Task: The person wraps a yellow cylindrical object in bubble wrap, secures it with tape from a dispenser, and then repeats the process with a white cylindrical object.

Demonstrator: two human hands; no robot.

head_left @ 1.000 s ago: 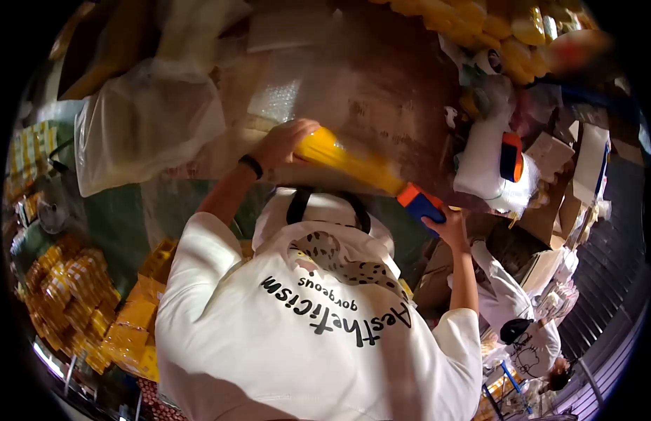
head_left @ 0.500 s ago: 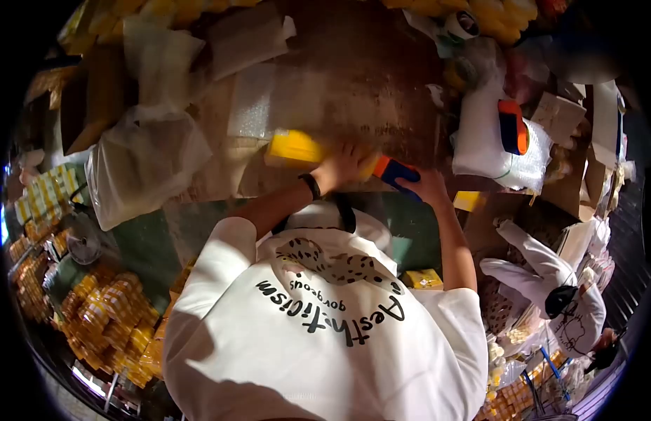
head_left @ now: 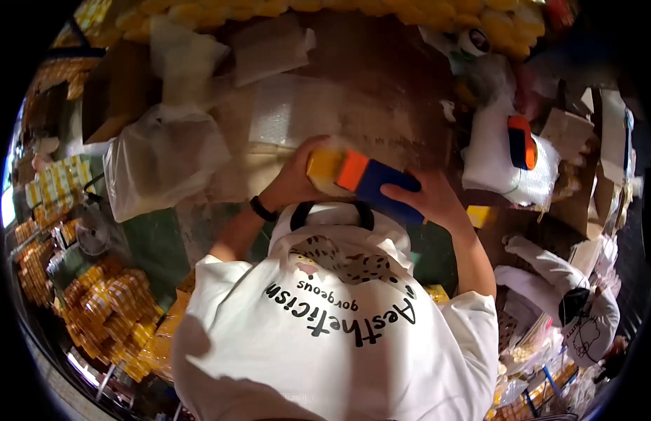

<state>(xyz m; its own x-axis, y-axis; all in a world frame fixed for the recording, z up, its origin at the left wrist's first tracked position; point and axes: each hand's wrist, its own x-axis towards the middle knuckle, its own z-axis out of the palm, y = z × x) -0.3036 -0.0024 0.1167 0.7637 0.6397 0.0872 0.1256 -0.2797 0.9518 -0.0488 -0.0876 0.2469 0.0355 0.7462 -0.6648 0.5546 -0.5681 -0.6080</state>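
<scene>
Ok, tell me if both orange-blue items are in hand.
No, one item is in the right hand, the other on white wrap.

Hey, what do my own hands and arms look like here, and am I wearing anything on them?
Both hands are ungloved. Your left hand has a black band around the wrist; your right hand shows none. The sleeves are white, loose and short, leaving the forearms uncovered, and belong to a white top with black lettering.
</scene>
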